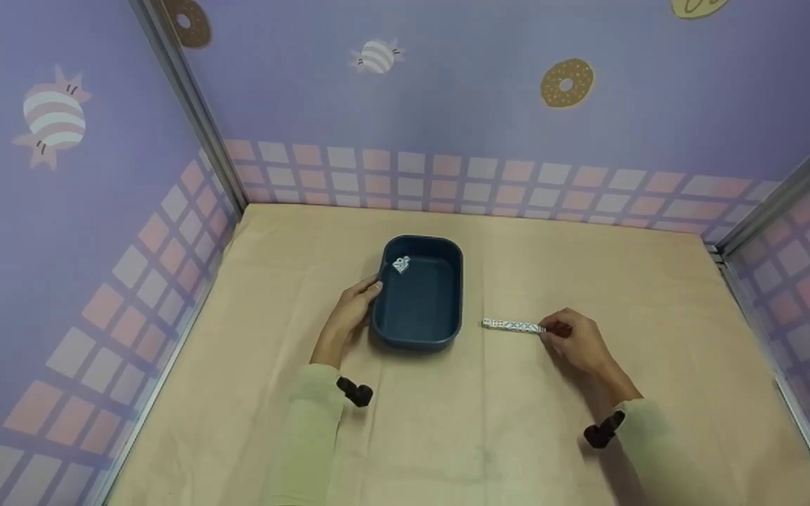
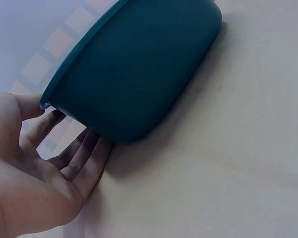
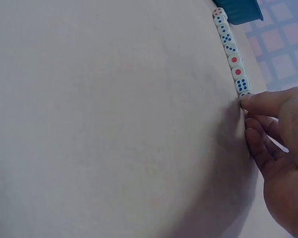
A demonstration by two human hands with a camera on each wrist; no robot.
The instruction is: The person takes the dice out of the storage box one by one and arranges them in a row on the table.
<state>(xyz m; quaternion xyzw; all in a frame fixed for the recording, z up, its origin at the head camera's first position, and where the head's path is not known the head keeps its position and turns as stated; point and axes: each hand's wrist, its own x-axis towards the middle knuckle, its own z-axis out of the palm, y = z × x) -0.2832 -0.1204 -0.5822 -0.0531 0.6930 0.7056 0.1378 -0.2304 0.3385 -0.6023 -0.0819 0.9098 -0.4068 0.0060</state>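
A dark blue rectangular plastic box [image 1: 419,302] stands on the cloth, with several white dice [image 1: 401,264] in its far left corner. My left hand [image 1: 354,307] holds the box by its left side. In the left wrist view the thumb hooks over the rim of the box [image 2: 134,69] while the fingers spread against its outer wall. To the right of the box, a straight row of white dice [image 1: 514,326] with red and blue dots lies on the cloth. My right hand [image 1: 575,339] pinches the die [image 3: 245,94] at the near end of this row, partly hidden by the thumb.
A beige cloth [image 1: 419,429] with creases covers the table. Purple walls [image 1: 475,91] with a pink and white check border enclose it at the back and both sides. A black wrist camera [image 1: 354,391] sits on the left sleeve, another [image 1: 604,430] on the right.
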